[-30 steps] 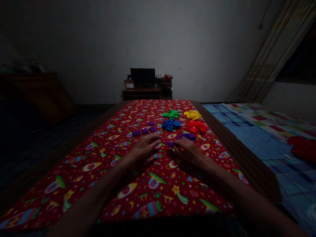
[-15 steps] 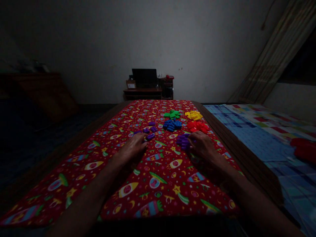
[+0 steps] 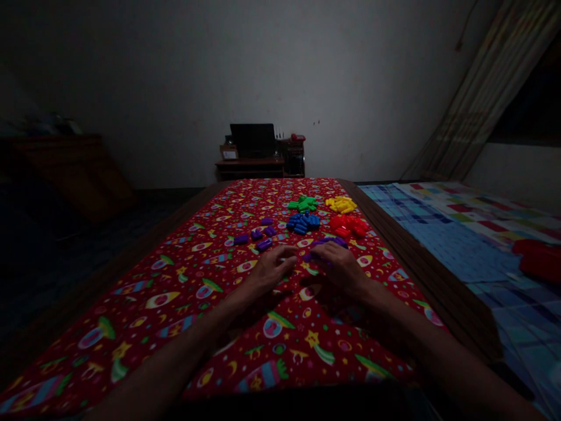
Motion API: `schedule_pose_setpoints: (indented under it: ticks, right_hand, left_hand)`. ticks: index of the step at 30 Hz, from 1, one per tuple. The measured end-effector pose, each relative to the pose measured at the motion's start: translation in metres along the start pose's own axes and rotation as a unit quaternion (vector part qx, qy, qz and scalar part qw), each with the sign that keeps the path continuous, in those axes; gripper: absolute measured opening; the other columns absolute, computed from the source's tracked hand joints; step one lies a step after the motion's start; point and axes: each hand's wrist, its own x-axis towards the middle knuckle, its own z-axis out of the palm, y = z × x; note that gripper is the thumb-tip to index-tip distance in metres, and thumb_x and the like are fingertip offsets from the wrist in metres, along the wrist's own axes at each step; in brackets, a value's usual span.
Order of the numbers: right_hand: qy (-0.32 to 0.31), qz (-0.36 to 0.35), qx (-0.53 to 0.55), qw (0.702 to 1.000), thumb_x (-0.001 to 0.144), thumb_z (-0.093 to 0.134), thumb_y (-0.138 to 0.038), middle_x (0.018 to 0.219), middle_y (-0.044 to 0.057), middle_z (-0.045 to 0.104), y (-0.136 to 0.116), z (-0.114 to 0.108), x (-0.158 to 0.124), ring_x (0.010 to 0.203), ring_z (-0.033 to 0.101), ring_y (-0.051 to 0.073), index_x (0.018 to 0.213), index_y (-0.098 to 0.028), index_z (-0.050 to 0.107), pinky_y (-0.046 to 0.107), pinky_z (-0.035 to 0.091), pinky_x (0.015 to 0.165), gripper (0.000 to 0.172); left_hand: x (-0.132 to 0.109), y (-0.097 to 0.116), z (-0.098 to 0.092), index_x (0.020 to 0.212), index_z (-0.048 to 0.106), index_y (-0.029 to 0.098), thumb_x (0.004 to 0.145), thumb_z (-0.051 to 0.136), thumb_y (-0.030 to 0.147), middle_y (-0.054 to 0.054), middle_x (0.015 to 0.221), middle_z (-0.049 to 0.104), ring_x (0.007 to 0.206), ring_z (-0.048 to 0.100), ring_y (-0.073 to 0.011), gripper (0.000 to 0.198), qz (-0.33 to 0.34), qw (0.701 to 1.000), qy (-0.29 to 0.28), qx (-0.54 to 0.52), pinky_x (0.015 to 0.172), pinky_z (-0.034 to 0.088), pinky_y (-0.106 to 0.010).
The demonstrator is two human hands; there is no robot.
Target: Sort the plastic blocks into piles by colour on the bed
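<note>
Small purple plastic pieces lie on a red patterned cloth (image 3: 193, 304) in two places. Several loose purple pieces (image 3: 264, 245) are scattered left of centre. A purple pile (image 3: 335, 241) sits at the right, partly covered by my right hand (image 3: 339, 263). Its fingers are bent together on a purple piece (image 3: 307, 257) at their tips, just left of the pile. My left hand (image 3: 274, 269) hovers over the cloth, nearer than the loose pieces. Its fingers are curved, with a gap between thumb and forefinger, and nothing shows in them.
Behind the purple pile lie piles of blue pieces (image 3: 302, 223), red pieces (image 3: 348, 225), green pieces (image 3: 303, 203) and yellow pieces (image 3: 340, 204). A desk with a dark monitor (image 3: 253, 140) stands by the far wall. Bedding (image 3: 473, 245) lies to the right.
My left hand has moved right, away from the loose purple pieces and toward my right hand. My right hand has shifted slightly left, and a purple piece now shows at its fingertips.
</note>
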Motion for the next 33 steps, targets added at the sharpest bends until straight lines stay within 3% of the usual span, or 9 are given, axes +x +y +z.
schedule_pose_setpoints:
  ticks: [3, 5, 9, 15, 21, 24, 28, 31, 33]
  right_hand:
    - [0.054, 0.084, -0.053, 0.994, 0.093, 0.047, -0.021, 0.099, 0.010, 0.069, 0.022, -0.010, 0.000, 0.089, 0.061, 0.022, 0.099, -0.019, 0.067, 0.035, 0.049, 0.081, 0.020]
    - [0.058, 0.129, -0.080, 0.987, 0.091, 0.049, -0.021, 0.098, 0.010, 0.069, 0.031, -0.015, -0.003, 0.089, 0.061, 0.023, 0.096, -0.019, 0.068, 0.036, 0.048, 0.081, 0.019]
    - [0.009, 0.183, -0.100, 0.978, 0.089, 0.052, -0.022, 0.091, 0.010, 0.069, 0.035, -0.018, -0.009, 0.085, 0.060, 0.023, 0.093, -0.018, 0.069, 0.033, 0.047, 0.075, 0.018]
    - [-0.019, 0.200, -0.131, 0.971, 0.094, 0.045, -0.028, 0.083, 0.011, 0.068, 0.032, -0.021, -0.008, 0.076, 0.059, 0.020, 0.088, -0.016, 0.070, 0.030, 0.044, 0.070, 0.029]
    - [0.030, 0.176, -0.104, 0.978, 0.093, 0.043, -0.022, 0.086, 0.012, 0.069, 0.035, -0.025, -0.005, 0.078, 0.061, 0.021, 0.089, -0.016, 0.070, 0.033, 0.047, 0.073, 0.027]
    - [0.044, 0.137, -0.053, 0.988, 0.094, 0.044, -0.025, 0.093, 0.011, 0.070, 0.025, -0.020, -0.003, 0.083, 0.063, 0.021, 0.098, -0.017, 0.069, 0.034, 0.050, 0.076, 0.026]
    - [-0.007, 0.009, 0.003, 1.000, 0.091, 0.053, -0.027, 0.109, 0.011, 0.067, 0.001, -0.002, 0.000, 0.096, 0.062, 0.021, 0.118, -0.019, 0.061, 0.033, 0.052, 0.081, 0.030]
    - [-0.058, -0.042, -0.014, 0.997, 0.089, 0.057, -0.024, 0.103, 0.012, 0.069, -0.010, 0.006, 0.001, 0.093, 0.063, 0.022, 0.121, -0.016, 0.059, 0.033, 0.052, 0.078, 0.033]
    - [-0.053, -0.021, -0.038, 0.998, 0.088, 0.057, -0.022, 0.099, 0.011, 0.070, -0.007, 0.004, 0.002, 0.090, 0.063, 0.022, 0.118, -0.015, 0.060, 0.034, 0.051, 0.078, 0.031]
  left_hand:
    - [0.005, -0.018, -0.019, 0.119, 0.058, 0.018, 0.088, 0.049, 0.031, -0.013, 0.125, 0.057, 0.120, 0.051, -0.0260, 0.034, 0.080, 0.973, 0.076, 0.201, 0.103, 0.042, -0.047]
    - [0.008, -0.034, -0.028, 0.122, 0.057, 0.019, 0.089, 0.048, 0.028, -0.013, 0.129, 0.055, 0.124, 0.047, -0.0260, 0.035, 0.099, 0.956, 0.071, 0.268, 0.105, 0.040, -0.049]
    - [0.011, -0.057, -0.036, 0.108, 0.064, 0.019, 0.091, 0.044, 0.024, -0.011, 0.117, 0.062, 0.113, 0.055, -0.0243, 0.027, 0.105, 0.947, 0.034, 0.302, 0.099, 0.045, -0.045]
    - [0.009, -0.058, -0.043, 0.116, 0.060, 0.018, 0.086, 0.047, 0.017, -0.012, 0.118, 0.062, 0.110, 0.057, -0.0250, 0.033, 0.046, 0.940, 0.089, 0.325, 0.097, 0.046, -0.043]
    - [0.011, -0.039, -0.045, 0.110, 0.063, 0.018, 0.087, 0.050, 0.026, -0.010, 0.109, 0.068, 0.103, 0.063, -0.0248, 0.027, 0.011, 0.967, 0.123, 0.225, 0.093, 0.049, -0.042]
    - [0.012, -0.023, -0.029, 0.109, 0.060, 0.018, 0.079, 0.061, 0.031, -0.008, 0.098, 0.071, 0.091, 0.068, -0.0251, 0.033, -0.052, 0.988, 0.117, 0.081, 0.081, 0.054, -0.041]
    - [0.008, -0.004, 0.002, 0.105, 0.054, 0.018, 0.071, 0.069, 0.035, -0.005, 0.088, 0.072, 0.079, 0.070, -0.0222, 0.042, -0.068, 0.988, 0.042, -0.133, 0.069, 0.057, -0.036]
    - [0.002, 0.007, 0.017, 0.101, 0.055, 0.018, 0.070, 0.071, 0.037, -0.003, 0.084, 0.071, 0.078, 0.070, -0.0206, 0.040, -0.042, 0.990, 0.017, -0.132, 0.070, 0.056, -0.034]
    - [0.001, 0.009, 0.016, 0.101, 0.057, 0.019, 0.076, 0.065, 0.040, -0.004, 0.088, 0.071, 0.081, 0.069, -0.0203, 0.033, -0.016, 0.997, 0.020, -0.077, 0.072, 0.056, -0.033]
